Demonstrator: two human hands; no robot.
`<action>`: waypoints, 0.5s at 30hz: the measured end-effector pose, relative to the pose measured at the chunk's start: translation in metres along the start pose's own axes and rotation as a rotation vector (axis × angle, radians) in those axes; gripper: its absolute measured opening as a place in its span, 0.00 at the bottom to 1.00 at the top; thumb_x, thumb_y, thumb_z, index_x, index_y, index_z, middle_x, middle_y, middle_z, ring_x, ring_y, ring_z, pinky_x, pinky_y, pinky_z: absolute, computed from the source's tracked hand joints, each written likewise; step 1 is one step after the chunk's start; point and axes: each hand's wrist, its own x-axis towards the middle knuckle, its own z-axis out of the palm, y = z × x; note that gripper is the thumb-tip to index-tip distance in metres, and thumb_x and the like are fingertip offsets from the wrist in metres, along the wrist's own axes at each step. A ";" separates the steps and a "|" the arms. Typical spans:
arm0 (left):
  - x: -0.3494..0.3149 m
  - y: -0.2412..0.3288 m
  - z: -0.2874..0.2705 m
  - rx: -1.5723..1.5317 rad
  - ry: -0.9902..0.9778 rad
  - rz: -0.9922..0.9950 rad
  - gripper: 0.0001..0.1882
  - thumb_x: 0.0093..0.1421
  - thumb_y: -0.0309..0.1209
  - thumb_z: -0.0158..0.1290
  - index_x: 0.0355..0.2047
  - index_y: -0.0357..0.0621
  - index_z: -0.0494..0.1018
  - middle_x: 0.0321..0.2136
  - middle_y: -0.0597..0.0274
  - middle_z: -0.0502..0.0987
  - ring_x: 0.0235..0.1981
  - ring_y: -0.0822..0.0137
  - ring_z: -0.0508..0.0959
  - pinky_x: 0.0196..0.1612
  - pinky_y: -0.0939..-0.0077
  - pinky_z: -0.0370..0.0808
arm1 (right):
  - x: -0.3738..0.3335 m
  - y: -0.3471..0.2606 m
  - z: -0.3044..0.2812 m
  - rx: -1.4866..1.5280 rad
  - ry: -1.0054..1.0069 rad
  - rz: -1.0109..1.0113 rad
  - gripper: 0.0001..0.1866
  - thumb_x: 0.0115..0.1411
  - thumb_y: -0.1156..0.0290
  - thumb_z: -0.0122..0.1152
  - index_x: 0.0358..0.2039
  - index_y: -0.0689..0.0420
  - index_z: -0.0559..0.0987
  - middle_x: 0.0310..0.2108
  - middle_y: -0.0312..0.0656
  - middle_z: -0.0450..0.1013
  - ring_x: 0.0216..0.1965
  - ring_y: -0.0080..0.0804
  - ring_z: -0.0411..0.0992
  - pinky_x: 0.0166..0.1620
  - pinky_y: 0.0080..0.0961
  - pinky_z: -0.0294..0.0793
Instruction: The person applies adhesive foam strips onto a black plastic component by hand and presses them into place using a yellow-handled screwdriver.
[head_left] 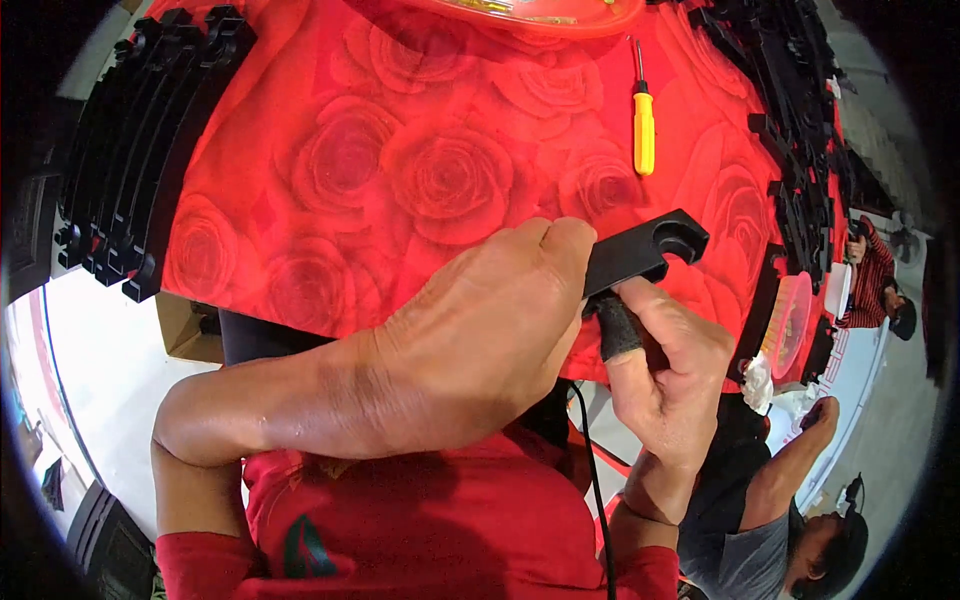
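Observation:
My left hand point(500, 310) is closed around one end of a long black plastic part point(635, 252). The part's free end points up to the right and has a rounded hook-like notch. My left hand covers the rest of its length. Just below it, my right hand point(675, 350) presses bent fingers to the part's underside. One of those digits wears a black finger sleeve point(620, 330). Whatever lies between the fingertips there is hidden. Beyond the hands, a screwdriver point(645, 130) with a yellow handle lies on the red rose-patterned cloth point(450, 180).
Similar long black parts point(165, 150) are lined up at the left edge, and more black parts point(800, 150) pile up on the right. A red tray point(600, 22) with small pieces stands at the far edge. A pink-rimmed dish point(790, 310) sits right. Two other people are at the right.

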 end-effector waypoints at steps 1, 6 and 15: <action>0.002 -0.002 0.000 -0.006 -0.023 -0.009 0.14 0.65 0.21 0.53 0.50 0.33 0.69 0.37 0.37 0.74 0.42 0.31 0.76 0.42 0.48 0.73 | -0.001 0.001 0.003 0.020 0.025 0.012 0.15 0.53 0.82 0.66 0.43 0.65 0.83 0.31 0.53 0.80 0.30 0.41 0.82 0.36 0.30 0.79; 0.003 -0.010 0.005 -0.052 -0.021 -0.007 0.13 0.65 0.23 0.54 0.49 0.32 0.70 0.38 0.38 0.75 0.43 0.33 0.76 0.44 0.47 0.73 | -0.006 0.009 0.016 0.098 0.108 0.001 0.15 0.53 0.84 0.66 0.43 0.66 0.83 0.28 0.50 0.77 0.27 0.36 0.79 0.33 0.27 0.77; 0.002 -0.009 0.002 -0.042 -0.106 -0.016 0.19 0.63 0.22 0.54 0.54 0.31 0.69 0.39 0.38 0.74 0.43 0.35 0.75 0.46 0.49 0.73 | -0.008 0.000 0.011 0.094 0.136 0.093 0.14 0.50 0.85 0.69 0.39 0.65 0.82 0.27 0.44 0.77 0.26 0.31 0.77 0.30 0.26 0.75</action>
